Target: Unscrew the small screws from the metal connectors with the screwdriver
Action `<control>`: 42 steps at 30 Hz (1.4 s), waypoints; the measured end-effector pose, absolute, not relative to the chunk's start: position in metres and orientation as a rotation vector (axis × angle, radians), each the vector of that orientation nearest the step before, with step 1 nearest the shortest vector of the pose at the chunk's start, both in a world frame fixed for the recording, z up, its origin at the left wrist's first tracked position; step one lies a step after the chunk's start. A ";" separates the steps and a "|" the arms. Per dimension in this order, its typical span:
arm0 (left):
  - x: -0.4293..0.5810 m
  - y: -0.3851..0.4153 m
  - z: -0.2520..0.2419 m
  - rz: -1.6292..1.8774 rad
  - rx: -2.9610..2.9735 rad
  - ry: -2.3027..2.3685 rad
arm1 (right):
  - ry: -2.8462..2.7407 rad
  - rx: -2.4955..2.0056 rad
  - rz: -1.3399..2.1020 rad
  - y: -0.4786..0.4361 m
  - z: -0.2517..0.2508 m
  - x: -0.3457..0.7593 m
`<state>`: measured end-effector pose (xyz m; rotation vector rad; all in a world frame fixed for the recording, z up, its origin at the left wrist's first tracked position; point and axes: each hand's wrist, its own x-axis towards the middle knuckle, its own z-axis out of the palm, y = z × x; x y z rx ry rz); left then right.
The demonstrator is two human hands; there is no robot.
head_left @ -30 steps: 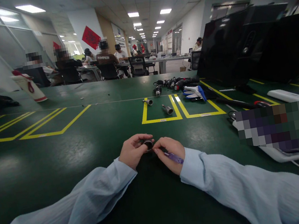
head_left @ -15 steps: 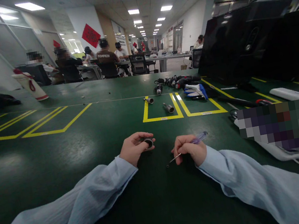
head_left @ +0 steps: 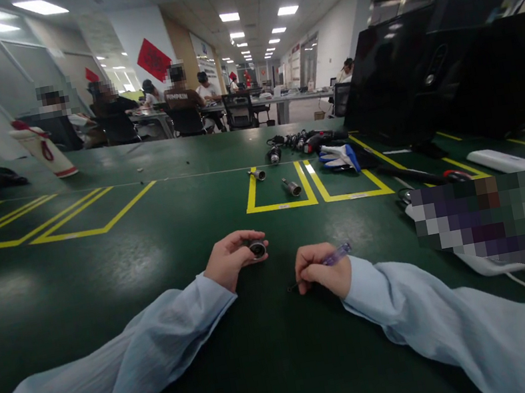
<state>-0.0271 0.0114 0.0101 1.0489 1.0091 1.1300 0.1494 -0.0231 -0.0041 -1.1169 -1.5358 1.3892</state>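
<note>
My left hand [head_left: 224,261] is closed round a metal socket [head_left: 258,249], thumb in front and fingers behind, with its round open end facing me. To the right, my right hand [head_left: 320,270] grips a slim screwdriver [head_left: 338,253] by its clear purple handle. Its thin shaft points down and left, and a small dark piece, too small to name, shows at the tip. The screwdriver and the socket are apart. Beyond the hands, one metal socket [head_left: 292,186] lies inside a yellow taped box, and a smaller socket [head_left: 258,174] lies across the box's left line.
Behind the sockets are a corded tool [head_left: 321,139] and a blue-and-white glove [head_left: 340,158]. Dark monitors [head_left: 435,78] stand at the right, above a white power strip [head_left: 510,163]. A white cup [head_left: 45,150] stands far left on the green table [head_left: 182,346]. People sit at desks beyond.
The right hand has turned slightly, so less of the screwdriver's shaft shows and its handle sits lower. My left hand still holds the socket, tilted a little. The whole view has shifted slightly.
</note>
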 end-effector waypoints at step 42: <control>-0.032 0.013 0.005 1.105 1.364 1.104 | -2.086 -0.723 0.002 -0.004 -0.008 0.115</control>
